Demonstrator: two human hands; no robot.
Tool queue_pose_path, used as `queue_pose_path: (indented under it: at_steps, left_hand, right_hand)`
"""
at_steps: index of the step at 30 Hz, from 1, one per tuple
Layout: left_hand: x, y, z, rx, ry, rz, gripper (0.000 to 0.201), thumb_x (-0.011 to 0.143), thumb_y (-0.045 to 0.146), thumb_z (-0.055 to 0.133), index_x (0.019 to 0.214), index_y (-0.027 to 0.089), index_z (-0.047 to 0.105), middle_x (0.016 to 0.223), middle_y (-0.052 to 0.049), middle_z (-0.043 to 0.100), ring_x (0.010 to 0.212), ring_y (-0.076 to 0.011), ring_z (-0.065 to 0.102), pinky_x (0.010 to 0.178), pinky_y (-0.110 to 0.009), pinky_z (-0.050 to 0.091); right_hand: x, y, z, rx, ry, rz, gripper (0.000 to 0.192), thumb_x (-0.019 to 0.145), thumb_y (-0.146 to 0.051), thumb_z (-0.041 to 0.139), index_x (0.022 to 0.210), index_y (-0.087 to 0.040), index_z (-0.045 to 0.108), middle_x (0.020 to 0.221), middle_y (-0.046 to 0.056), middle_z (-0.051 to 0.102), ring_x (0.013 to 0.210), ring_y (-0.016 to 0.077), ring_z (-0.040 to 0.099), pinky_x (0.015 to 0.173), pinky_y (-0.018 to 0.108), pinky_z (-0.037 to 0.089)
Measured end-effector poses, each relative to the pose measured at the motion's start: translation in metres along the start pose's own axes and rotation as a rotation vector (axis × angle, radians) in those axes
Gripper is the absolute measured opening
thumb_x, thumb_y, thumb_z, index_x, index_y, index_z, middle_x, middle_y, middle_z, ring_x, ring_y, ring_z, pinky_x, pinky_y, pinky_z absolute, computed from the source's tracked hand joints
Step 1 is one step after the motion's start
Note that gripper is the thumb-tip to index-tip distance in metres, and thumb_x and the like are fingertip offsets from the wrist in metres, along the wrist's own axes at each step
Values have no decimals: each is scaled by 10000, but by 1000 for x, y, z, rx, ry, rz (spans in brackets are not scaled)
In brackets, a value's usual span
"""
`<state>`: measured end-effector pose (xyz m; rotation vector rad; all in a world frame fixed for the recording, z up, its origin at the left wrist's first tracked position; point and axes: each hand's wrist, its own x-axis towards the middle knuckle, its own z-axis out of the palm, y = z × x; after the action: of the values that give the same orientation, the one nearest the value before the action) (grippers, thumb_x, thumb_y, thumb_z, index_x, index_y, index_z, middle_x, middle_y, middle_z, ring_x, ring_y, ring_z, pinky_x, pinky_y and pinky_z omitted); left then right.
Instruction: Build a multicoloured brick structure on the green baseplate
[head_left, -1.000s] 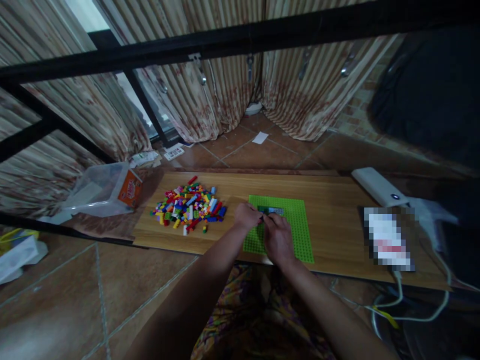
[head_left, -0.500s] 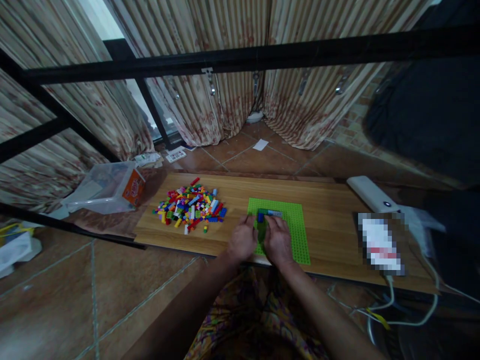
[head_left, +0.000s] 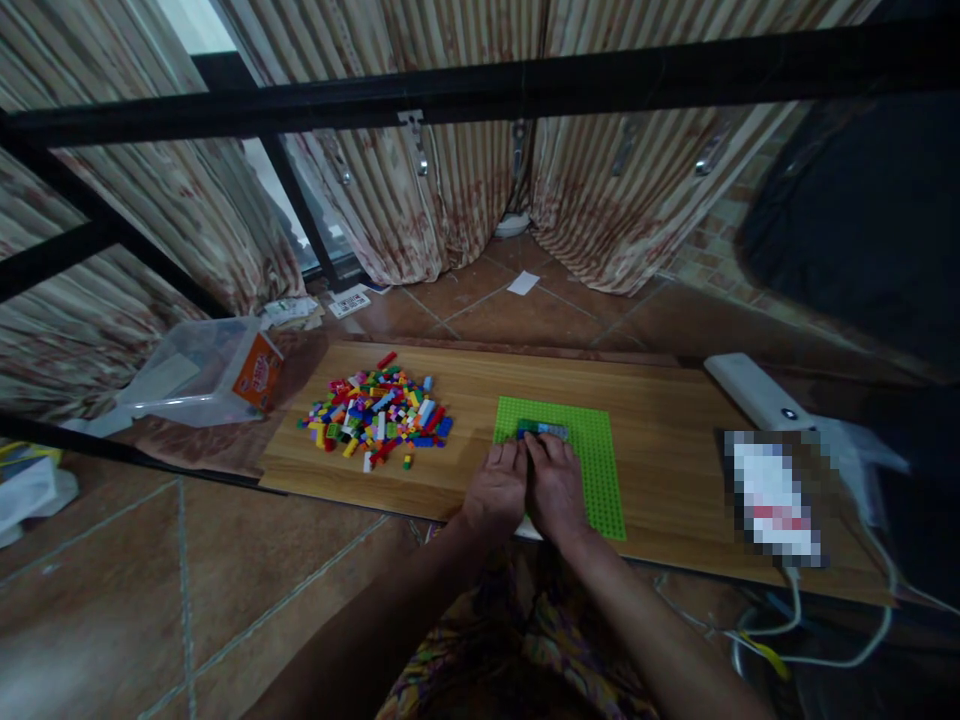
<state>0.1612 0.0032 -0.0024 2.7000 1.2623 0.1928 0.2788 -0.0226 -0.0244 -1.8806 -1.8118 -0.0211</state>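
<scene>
A bright green studded baseplate lies on the low wooden board. Near its far edge sits a small group of toy building bricks, dark green and grey-blue. My left hand and my right hand meet over the plate, fingers curled and pressed together at the near side of these bricks. Between the fingertips a blue toy brick just shows; most of it is hidden by the fingers. The near left part of the plate is covered by both hands.
A heap of loose coloured bricks lies on the board's left part. Beyond its left end stands a clear plastic box with an orange label. A white device, a blurred-out object and cables are at the right. A black bar crosses ahead.
My hands have drawn closer together over the bricks, the left moving right, and now cover most of the blue brick and the gap between them. The view has shifted slightly.
</scene>
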Motion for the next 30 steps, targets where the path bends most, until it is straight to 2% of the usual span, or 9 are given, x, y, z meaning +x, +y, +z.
queue_pose_path:
  at_steps: [6, 11, 17, 22, 24, 27, 30]
  left_hand:
    - [6, -3, 1, 106, -24, 117, 510, 871, 116, 375, 1369, 14, 418, 1269, -219, 558, 1141, -275, 556, 945, -377, 459]
    - [10, -1, -2, 159, -56, 192, 490, 877, 89, 343, 1348, -21, 427, 1214, -232, 579, 1089, -269, 575, 919, -403, 481]
    - [6, -7, -6, 60, -3, 198, 489, 882, 130, 365, 1338, -36, 427, 1252, -224, 566, 1159, -270, 543, 1009, -381, 419]
    - [0, -11, -1, -35, 70, 132, 511, 847, 154, 429, 1342, 26, 433, 1280, -178, 569, 1204, -237, 516, 1050, -329, 391]
    - [-4, -11, 4, -31, 106, 99, 493, 859, 146, 414, 1341, 47, 438, 1280, -162, 576, 1211, -216, 516, 1062, -312, 381]
    - [-9, -11, 13, -7, 151, 94, 483, 885, 146, 385, 1358, 56, 417, 1308, -157, 568, 1262, -211, 484, 1089, -336, 357]
    - [-14, -9, 19, 17, 173, 90, 502, 877, 131, 387, 1370, 34, 395, 1328, -169, 553, 1302, -224, 448, 1087, -356, 351]
  right_hand:
    - [3, 4, -4, -29, -111, 12, 415, 904, -140, 387, 1268, -140, 586, 1139, 152, 588, 1017, 261, 503, 857, 382, 404]
    - [-1, 8, -2, 0, -107, 8, 410, 907, -160, 416, 1288, -147, 568, 1191, 151, 568, 1061, 261, 493, 876, 388, 411]
    - [0, 11, 1, 35, -53, -31, 426, 879, -139, 404, 1258, -147, 600, 1171, 159, 582, 1062, 269, 516, 897, 404, 432]
    - [11, 14, -6, 144, -57, -43, 415, 857, -135, 376, 1158, -141, 662, 1044, 135, 649, 966, 230, 582, 886, 367, 464]
    - [22, 17, -11, 177, -39, -5, 390, 873, -178, 367, 1092, -131, 687, 1002, 132, 676, 913, 217, 611, 855, 351, 481]
    - [43, 24, -20, 239, 1, 159, 347, 871, -305, 424, 977, -152, 718, 947, 116, 713, 817, 211, 646, 766, 336, 498]
    - [62, 30, -22, 286, -95, 260, 294, 829, -364, 500, 868, -192, 736, 841, 74, 740, 725, 199, 661, 691, 313, 491]
